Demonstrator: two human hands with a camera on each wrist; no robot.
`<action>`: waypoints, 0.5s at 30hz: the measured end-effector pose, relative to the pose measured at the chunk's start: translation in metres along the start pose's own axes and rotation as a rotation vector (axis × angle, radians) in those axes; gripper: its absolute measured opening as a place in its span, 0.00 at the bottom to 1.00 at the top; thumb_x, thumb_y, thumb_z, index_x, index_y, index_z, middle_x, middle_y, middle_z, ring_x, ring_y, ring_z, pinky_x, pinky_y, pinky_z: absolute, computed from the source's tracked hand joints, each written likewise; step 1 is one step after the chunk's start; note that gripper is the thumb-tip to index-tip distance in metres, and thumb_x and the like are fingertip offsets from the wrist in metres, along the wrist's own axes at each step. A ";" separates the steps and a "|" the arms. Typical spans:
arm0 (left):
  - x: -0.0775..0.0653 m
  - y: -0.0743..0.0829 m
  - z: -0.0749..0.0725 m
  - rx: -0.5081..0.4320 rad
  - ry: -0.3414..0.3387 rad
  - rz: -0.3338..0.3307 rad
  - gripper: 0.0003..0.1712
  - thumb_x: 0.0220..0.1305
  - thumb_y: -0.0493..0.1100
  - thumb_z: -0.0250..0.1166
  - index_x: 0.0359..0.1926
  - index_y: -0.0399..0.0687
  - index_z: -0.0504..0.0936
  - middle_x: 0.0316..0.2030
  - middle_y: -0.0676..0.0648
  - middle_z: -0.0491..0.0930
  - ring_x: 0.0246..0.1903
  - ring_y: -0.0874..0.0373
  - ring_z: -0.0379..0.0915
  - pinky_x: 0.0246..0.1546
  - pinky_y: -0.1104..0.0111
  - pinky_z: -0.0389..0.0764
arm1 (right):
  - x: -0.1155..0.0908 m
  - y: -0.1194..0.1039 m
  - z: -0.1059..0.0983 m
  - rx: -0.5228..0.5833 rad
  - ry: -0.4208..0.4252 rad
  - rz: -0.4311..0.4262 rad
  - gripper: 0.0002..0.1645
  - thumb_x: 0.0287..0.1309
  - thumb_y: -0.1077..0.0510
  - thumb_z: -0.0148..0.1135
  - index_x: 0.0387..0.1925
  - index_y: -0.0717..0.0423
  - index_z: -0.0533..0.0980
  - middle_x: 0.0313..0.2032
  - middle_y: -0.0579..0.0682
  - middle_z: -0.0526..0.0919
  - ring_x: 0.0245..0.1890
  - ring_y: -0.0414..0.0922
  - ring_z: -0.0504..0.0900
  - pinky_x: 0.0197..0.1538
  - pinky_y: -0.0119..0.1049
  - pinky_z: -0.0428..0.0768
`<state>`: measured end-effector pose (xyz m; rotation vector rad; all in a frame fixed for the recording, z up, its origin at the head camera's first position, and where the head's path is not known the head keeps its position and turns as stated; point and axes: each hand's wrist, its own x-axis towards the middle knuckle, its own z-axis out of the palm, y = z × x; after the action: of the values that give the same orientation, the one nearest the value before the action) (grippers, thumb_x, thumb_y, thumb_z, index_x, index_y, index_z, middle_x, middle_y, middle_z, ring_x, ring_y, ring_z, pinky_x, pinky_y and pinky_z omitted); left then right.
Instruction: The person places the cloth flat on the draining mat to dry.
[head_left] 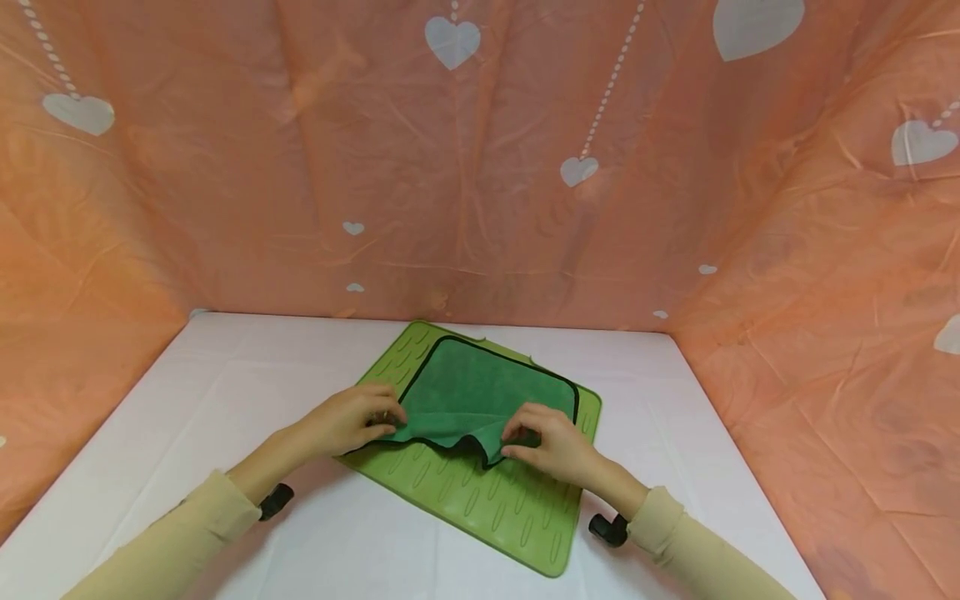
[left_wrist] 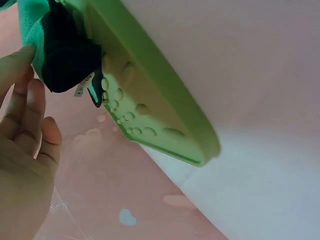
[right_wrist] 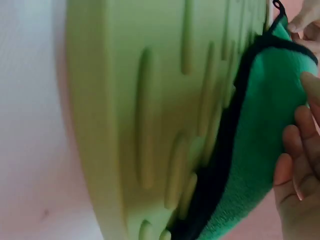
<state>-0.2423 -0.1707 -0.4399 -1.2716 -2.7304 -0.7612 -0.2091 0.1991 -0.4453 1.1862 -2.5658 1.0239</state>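
A green cloth (head_left: 483, 375) with black edging lies on a light green ridged mat (head_left: 465, 498). The cloth's near part is folded up and wavy, its black border hanging in a dip between the hands. At its left side my left hand (head_left: 347, 421) pinches the fold between thumb and fingers. My right hand (head_left: 553, 443) pinches the same fold farther right. Close up in the right wrist view, the fingers and thumb of that hand meet the fuzzy cloth (right_wrist: 262, 115). A small white tag (left_wrist: 84, 85) and a black loop show by the cloth's edge in the left wrist view.
The mat sits slanted on a white-covered table (head_left: 247, 367). An orange curtain (head_left: 375, 167) with white hearts rises behind the table and at both sides. Black wrist devices (head_left: 276, 502) stick out under both wrists.
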 end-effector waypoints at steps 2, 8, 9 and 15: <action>-0.002 0.000 0.000 0.036 -0.006 0.014 0.12 0.63 0.38 0.76 0.45 0.58 0.89 0.42 0.60 0.80 0.40 0.64 0.76 0.41 0.66 0.82 | 0.001 0.000 0.003 -0.034 -0.051 -0.008 0.12 0.59 0.60 0.78 0.43 0.52 0.84 0.42 0.45 0.84 0.41 0.42 0.83 0.44 0.37 0.85; -0.006 -0.001 0.001 0.072 -0.051 0.025 0.14 0.59 0.39 0.79 0.45 0.57 0.89 0.44 0.58 0.81 0.43 0.60 0.79 0.44 0.63 0.84 | 0.004 0.001 0.008 -0.115 -0.213 0.075 0.16 0.64 0.52 0.75 0.51 0.47 0.84 0.49 0.41 0.83 0.52 0.41 0.81 0.55 0.39 0.83; -0.007 -0.001 0.001 0.072 -0.062 0.024 0.14 0.59 0.40 0.79 0.45 0.56 0.89 0.44 0.58 0.81 0.44 0.60 0.79 0.44 0.63 0.84 | 0.004 0.001 0.009 -0.119 -0.230 0.089 0.17 0.64 0.51 0.75 0.52 0.47 0.84 0.50 0.41 0.83 0.52 0.40 0.81 0.55 0.39 0.82; -0.010 -0.001 0.002 0.040 -0.132 -0.010 0.18 0.57 0.43 0.81 0.48 0.56 0.88 0.45 0.59 0.80 0.45 0.61 0.77 0.46 0.62 0.83 | 0.010 0.003 0.015 -0.162 -0.268 0.100 0.18 0.64 0.49 0.74 0.53 0.47 0.84 0.50 0.42 0.82 0.52 0.41 0.81 0.56 0.40 0.82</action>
<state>-0.2365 -0.1777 -0.4442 -1.3472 -2.8402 -0.6414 -0.2160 0.1849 -0.4542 1.2380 -2.8735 0.6980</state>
